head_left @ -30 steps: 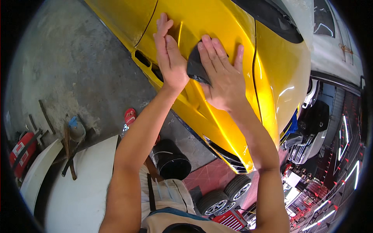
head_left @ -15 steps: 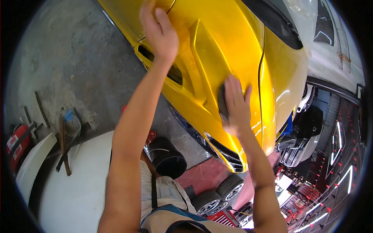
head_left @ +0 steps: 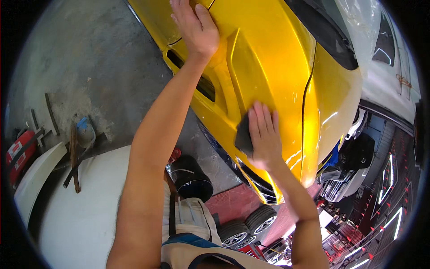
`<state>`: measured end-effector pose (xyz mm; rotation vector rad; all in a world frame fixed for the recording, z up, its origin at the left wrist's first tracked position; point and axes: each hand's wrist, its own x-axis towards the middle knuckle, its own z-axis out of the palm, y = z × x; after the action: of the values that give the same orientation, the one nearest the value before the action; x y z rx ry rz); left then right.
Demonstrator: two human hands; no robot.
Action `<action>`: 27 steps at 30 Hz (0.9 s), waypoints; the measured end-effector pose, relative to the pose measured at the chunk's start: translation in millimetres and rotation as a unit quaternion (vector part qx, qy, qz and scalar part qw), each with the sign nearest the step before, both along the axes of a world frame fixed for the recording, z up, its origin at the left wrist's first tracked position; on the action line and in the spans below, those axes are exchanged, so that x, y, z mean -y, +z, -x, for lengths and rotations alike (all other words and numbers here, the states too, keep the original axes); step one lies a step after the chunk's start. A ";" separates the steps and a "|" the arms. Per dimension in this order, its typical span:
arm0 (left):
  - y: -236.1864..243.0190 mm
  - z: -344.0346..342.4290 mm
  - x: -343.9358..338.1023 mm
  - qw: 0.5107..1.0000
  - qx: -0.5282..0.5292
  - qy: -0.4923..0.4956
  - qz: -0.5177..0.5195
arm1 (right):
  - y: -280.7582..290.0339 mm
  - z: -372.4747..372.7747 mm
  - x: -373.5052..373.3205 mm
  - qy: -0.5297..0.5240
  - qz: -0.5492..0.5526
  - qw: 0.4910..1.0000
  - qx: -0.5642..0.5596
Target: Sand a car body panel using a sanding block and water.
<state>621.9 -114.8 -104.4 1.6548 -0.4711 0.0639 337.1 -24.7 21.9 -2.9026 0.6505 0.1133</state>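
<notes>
The yellow car's (head_left: 286,67) glossy front body spreads out before me, with raised creases and dark vent openings. Flat on its upper left part lies my left hand (head_left: 199,33), palm down and fingers apart, with nothing seen in it. My right hand (head_left: 268,139) presses a dark grey flat pad (head_left: 243,135) against the panel nearer the car's nose, fingers stretched over it. Most of the pad is covered by the fingers; its left edge sticks out. Whether it is a sponge or a sanding pad I cannot tell.
A black bucket (head_left: 190,179) stands by my legs. At left are a white panel (head_left: 94,201), a broom (head_left: 74,152) and a red container (head_left: 20,154). Tyres with rims (head_left: 260,219) lie below the car's nose. Clear plastic sheeting (head_left: 360,22) hangs over the windscreen side.
My right hand and the pad have slid left and down toward the car's nose. My left hand, blurred before, now rests flat on the panel. The whole view has shifted slightly.
</notes>
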 end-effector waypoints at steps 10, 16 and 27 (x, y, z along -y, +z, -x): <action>6.2 1.9 -0.7 1.000 0.005 0.018 0.020 | -5.6 -40.0 20.1 0.016 -0.003 1.000 0.016; 5.9 3.8 -6.3 1.000 -0.002 0.009 0.027 | -7.5 -44.0 16.5 0.049 -0.004 0.999 0.002; 9.0 4.3 -7.7 1.000 -0.015 0.014 0.003 | -3.3 -44.8 11.3 0.029 -0.015 0.999 0.036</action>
<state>617.6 -107.1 -95.4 1.6547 -0.4252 0.0616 381.8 -36.0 18.6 -2.8834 0.5487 0.0262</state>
